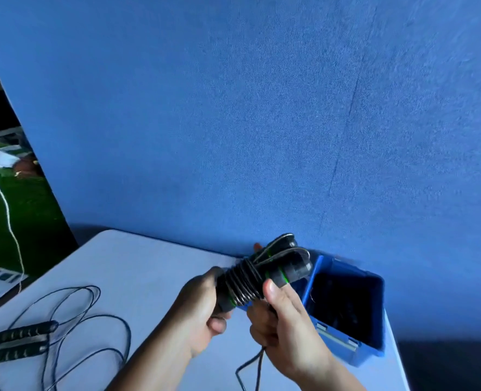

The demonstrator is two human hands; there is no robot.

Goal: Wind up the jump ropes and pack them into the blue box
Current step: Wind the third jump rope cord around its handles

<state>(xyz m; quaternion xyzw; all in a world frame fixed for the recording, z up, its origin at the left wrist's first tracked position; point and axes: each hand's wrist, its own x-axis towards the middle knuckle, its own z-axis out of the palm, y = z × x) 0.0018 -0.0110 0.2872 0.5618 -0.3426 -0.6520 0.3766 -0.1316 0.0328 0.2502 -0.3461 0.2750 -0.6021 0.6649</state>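
I hold a black jump rope with green rings (264, 270) above the white table, its cord coiled tightly round both handles. My left hand (202, 309) grips the near end of the handles. My right hand (281, 314) grips the loose tail of the cord, thumb pressed against a handle, and the tail hangs down from that fist. The blue box (346, 345) stands open just right of my hands, its inside dark. A second black jump rope (22, 341) lies unwound at the table's left, handles side by side and cord in loose loops (92, 320).
The white table (137, 266) stands against a blue wall (262, 122). Its left edge drops to a green floor (22, 210) with a white cord (9, 218) and scattered items. The box sits near the table's right edge.
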